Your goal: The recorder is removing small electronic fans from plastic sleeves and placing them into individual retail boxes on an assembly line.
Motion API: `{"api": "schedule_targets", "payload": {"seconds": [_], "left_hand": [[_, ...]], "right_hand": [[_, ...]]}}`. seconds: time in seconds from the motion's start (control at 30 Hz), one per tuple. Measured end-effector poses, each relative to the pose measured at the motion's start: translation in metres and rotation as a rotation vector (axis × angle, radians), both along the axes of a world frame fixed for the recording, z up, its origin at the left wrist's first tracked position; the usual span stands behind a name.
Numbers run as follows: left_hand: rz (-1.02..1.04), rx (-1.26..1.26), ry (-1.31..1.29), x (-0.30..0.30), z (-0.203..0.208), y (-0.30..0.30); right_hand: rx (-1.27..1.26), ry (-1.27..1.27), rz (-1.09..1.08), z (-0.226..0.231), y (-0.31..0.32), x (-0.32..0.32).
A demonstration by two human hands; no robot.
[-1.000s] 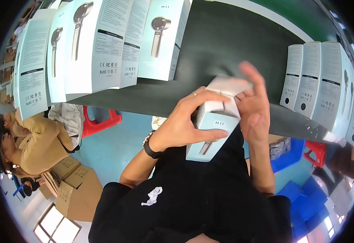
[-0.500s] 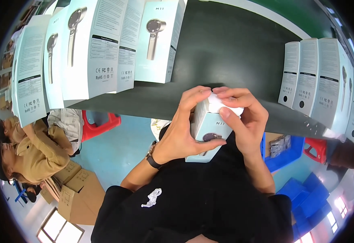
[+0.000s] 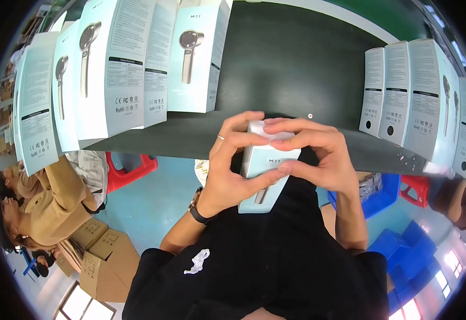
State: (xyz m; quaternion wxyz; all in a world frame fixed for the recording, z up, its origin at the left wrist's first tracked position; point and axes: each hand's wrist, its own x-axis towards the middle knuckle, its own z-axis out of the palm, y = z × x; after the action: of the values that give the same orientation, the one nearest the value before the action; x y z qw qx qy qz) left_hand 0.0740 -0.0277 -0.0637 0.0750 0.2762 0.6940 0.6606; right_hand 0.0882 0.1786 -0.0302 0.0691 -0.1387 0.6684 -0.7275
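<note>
Between both hands I hold a pale blue carton (image 3: 269, 162) upright but slightly tilted, close in front of my black shirt, by the table's near edge. A handheld fan is printed on its front, partly covered by my fingers. My left hand (image 3: 232, 165) wraps the carton's left side, its thumb across the front and its fingers up at the top. My right hand (image 3: 318, 152) grips the right side, fingertips on the top edge and thumb on the front. Fingers hide part of the top, so I cannot tell whether its flap is fully tucked in.
Tall matching cartons (image 3: 195, 58) stand along the left of the dark green table (image 3: 286, 58). More cartons (image 3: 398, 90) form a row on the right. Below are a red stool (image 3: 131, 173), brown cardboard boxes (image 3: 110, 264) and a blue bin (image 3: 382, 197). Another person (image 3: 57, 202) sits at left.
The carton's white top piece, bulging up beneath my fingers before, now lies flatter. My hands and the carton have shifted slightly left, and my right fingers reach further across the top.
</note>
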Motion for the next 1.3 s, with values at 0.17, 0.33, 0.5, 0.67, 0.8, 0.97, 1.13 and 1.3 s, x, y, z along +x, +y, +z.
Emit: {"api": "schedule_targets", "payload": {"seconds": [0.17,0.33,0.5,0.67,0.8,0.97,1.13,1.3], "left_hand": [[0.025,0.045,-0.044,-0.006,0.008,0.011],[0.216,0.154,-0.191,-0.022,0.044,0.030],[0.119,0.382,-0.261,-0.034,0.129,0.131],[-0.125,0.396,0.049,-0.078,0.171,0.263],[-0.029,0.112,0.369,-0.091,0.180,0.289],[0.064,0.122,0.510,-0.097,0.135,0.298],[0.130,0.288,0.641,-0.086,0.135,0.214],[0.431,-0.250,0.486,-0.050,0.126,0.044]], "right_hand": [[0.036,-0.035,-0.019,-0.001,0.006,0.008],[0.260,0.402,-0.498,0.004,0.014,0.054],[0.699,0.880,-0.931,0.057,0.037,0.095],[0.954,0.992,-1.456,0.070,0.091,0.116],[0.816,1.003,-1.535,0.056,0.099,0.115],[0.601,1.064,-1.276,0.012,0.071,0.100],[0.482,0.662,-0.778,-0.011,0.022,0.060],[0.387,0.126,-0.409,-0.037,0.000,-0.021]]}}
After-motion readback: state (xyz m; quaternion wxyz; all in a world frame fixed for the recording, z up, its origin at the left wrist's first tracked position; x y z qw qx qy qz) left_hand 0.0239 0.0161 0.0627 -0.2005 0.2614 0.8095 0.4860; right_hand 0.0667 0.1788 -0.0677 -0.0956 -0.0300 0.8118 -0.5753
